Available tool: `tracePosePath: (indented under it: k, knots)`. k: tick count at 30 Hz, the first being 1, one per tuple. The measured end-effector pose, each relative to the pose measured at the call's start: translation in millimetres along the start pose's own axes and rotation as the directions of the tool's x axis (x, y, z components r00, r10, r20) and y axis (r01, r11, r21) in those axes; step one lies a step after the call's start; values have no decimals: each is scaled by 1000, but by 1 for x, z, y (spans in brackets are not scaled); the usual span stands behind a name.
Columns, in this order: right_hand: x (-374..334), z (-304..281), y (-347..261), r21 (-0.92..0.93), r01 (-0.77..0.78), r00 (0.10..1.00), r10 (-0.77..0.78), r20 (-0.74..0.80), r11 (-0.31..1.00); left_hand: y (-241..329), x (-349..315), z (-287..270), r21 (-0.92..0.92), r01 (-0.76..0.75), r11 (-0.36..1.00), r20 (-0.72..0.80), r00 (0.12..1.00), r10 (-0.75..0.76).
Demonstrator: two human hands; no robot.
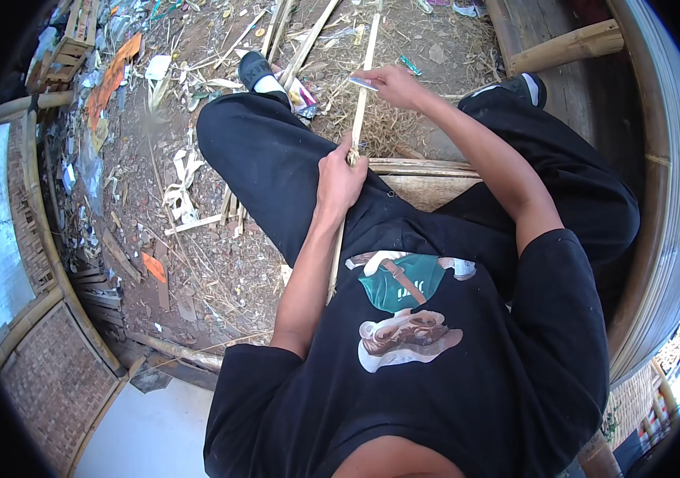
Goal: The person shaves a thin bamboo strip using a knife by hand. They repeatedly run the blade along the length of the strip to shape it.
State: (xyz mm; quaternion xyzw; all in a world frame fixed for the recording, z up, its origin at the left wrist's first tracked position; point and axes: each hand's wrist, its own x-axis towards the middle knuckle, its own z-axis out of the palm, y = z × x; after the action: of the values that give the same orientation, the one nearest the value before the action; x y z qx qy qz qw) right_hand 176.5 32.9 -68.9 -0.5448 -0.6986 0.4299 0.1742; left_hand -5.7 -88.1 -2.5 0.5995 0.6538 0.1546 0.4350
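Note:
A long pale bamboo strip point(360, 116) runs from the far edge of the view toward my body, passing over my lap. My left hand point(341, 182) is closed around it above my thigh, and part of the strip shows again beside my left forearm. Farther along the same strip, my right hand point(394, 86) grips a knife. Its short, shiny blade point(363, 83) points left and lies across the strip; whether it cuts into the wood I cannot tell. The knife's handle is hidden inside my fingers.
Beneath my legs is a wooden bench edge point(427, 191). Thin shavings point(384, 123) cover the ground between my feet. More bamboo strips point(308, 44) lie ahead, with scattered litter and an orange scrap point(113, 80) at left. A bamboo post point(650, 183) stands close on my right.

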Motion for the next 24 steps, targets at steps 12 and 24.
tracePosePath:
  k: [12, 24]
  knots:
    - [38, -14, 59, -87, -212, 946, 182, -270, 973, 7, -7, 4, 25, -59, 998, 47, 997, 57]
    - [46, -20, 59, -106, -285, 945, 260, -200, 953, -3, -5, 15, 102, -50, 994, 43, 998, 46]
